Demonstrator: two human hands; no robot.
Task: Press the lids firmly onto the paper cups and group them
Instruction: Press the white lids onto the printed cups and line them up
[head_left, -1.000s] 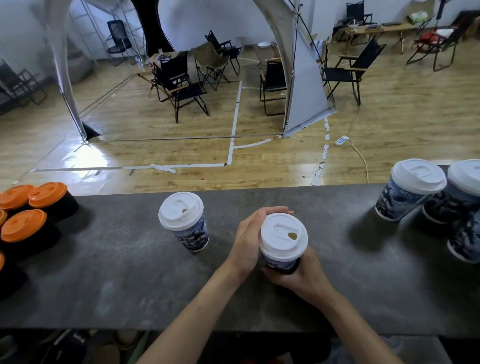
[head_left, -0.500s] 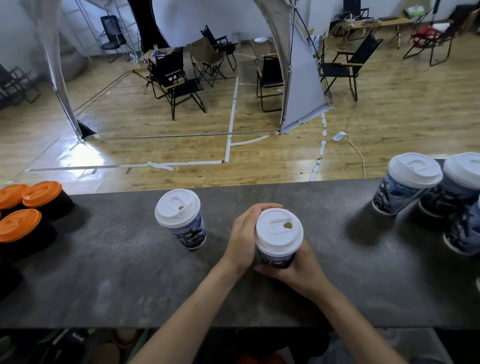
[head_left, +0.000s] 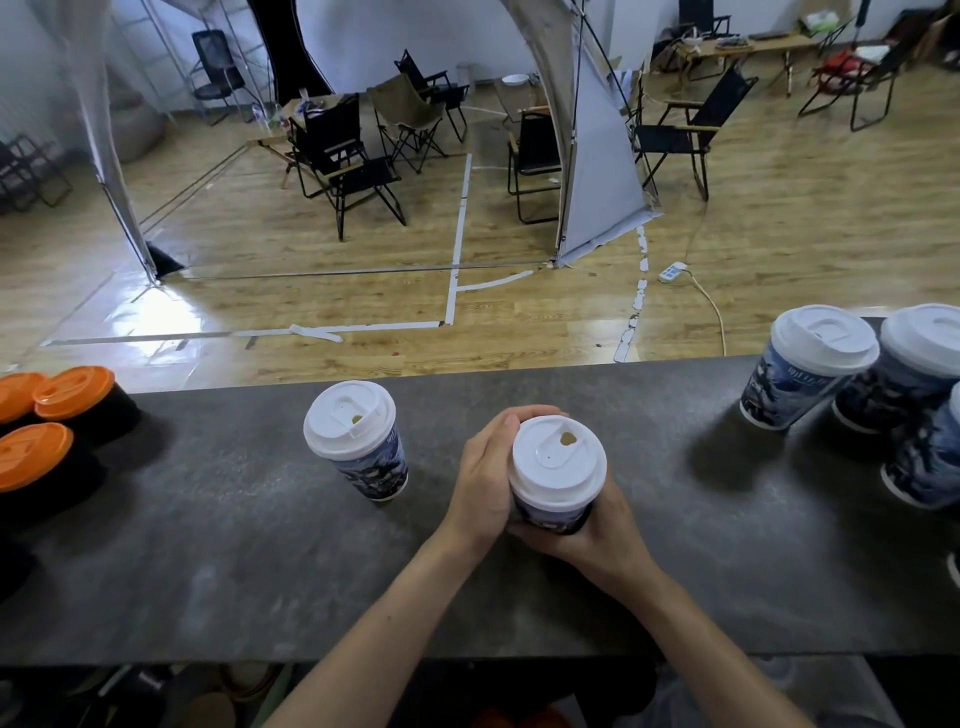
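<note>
Head view shows the dark stone worktop (head_left: 208, 582) running edge to edge, its far edge against the wooden floor. At its right end I see a cluster of lidded printed paper cups (head_left: 810, 364), touching or nearly so; at its left end a group of black cups with orange lids (head_left: 72, 392). Near the middle, toward the far edge, one lidded cup (head_left: 358, 441) stands alone, well apart from both groups. Just right of it is the cup I am working on (head_left: 557, 478), clamped between both hands: my left hand (head_left: 483, 478) wraps its left side with the fingers curled round the back up by the lid's rim, and my right hand (head_left: 587, 535) cups it low on the near side. Its white lid (head_left: 558, 457) looks level on the rim, with nothing pressing on top. Over the last second the hands have kept that same hold; the cup's place on the worktop looks roughly the same, and the main difference is that the sip hole (head_left: 566, 440) has swung round toward the far right, so the cup has been turned in the grip. I judge the lid seated and checked; what remains is carrying this cup to the right-end cluster, then the lone one.
</note>
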